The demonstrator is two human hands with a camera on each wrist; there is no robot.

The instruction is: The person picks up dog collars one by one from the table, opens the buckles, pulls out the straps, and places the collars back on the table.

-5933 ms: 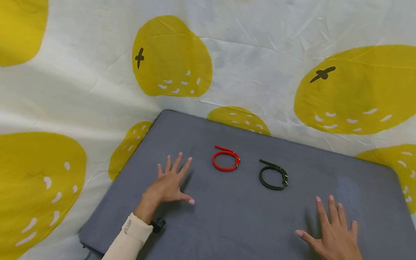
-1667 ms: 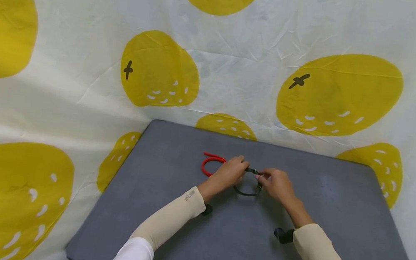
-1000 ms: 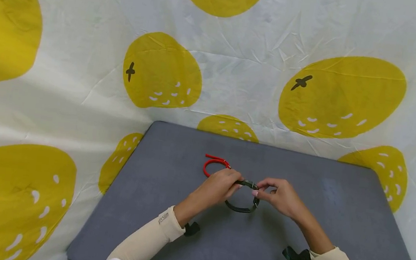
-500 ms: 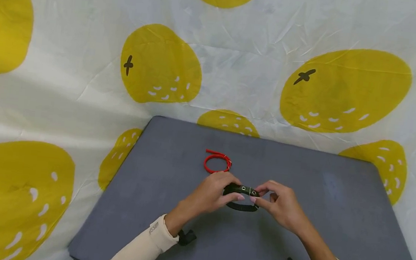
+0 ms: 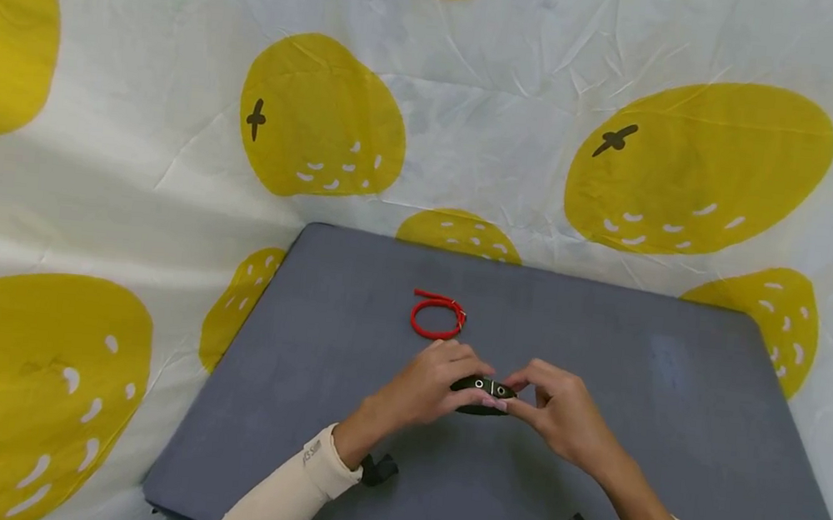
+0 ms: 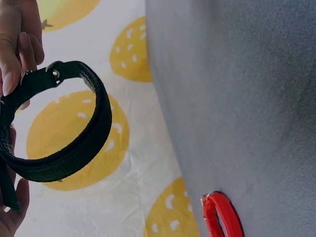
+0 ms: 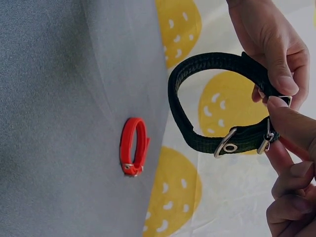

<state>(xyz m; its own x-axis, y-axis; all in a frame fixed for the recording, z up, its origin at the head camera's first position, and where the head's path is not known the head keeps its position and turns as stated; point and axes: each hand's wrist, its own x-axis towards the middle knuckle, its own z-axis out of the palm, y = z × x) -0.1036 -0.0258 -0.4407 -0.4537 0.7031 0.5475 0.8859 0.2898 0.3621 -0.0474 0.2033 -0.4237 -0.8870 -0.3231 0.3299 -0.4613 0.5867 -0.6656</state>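
Over the grey table [image 5: 603,353], left hand [image 5: 419,384] and right hand [image 5: 562,404] pinch the dark collar [image 7: 205,143]. A slack pinch might drop it.

Bench [image 5: 353,287]: was grey and cloth-covered, with rounded corners; a paler patch [image 5: 666,361] showed toward its right side;
Red collar [image 5: 438,301]: lay on the bench, left of centre and nearer the far edge; it was curled into a loop, its free end pointing left in the head view, its metal buckle [image 5: 462,321] at the loop's right;
Backdrop [image 5: 488,145]: was white, creased cloth, rising beyond the bench's far edge and along its left;
Fruit prints [image 5: 325,117]: were yellow, several bearing white dashes, two with dark stem marks [image 5: 256,119].
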